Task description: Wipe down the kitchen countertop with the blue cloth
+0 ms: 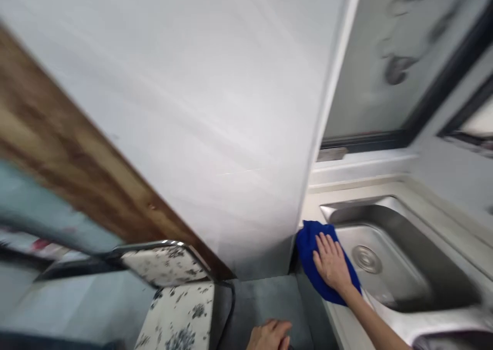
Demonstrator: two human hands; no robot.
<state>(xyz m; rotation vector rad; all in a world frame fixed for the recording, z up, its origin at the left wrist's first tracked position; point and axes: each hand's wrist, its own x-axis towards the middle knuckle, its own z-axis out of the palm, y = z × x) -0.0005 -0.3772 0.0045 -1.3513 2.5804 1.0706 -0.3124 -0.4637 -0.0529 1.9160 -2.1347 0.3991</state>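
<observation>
My right hand [330, 261] lies flat with fingers spread on a blue cloth [313, 237], pressing it against the left rim of a steel sink [404, 237], right beside the white side panel [215, 134]. My left hand [270, 336] shows only partly at the bottom edge, fingers curled, low over the grey floor; whether it holds anything is hidden.
The sink basin has a round drain [366, 258]. A frosted window with a dark frame [389, 62] stands behind the sink. A chair with a flowered seat and metal frame [173, 288] stands at lower left, next to a wooden edge [77, 160].
</observation>
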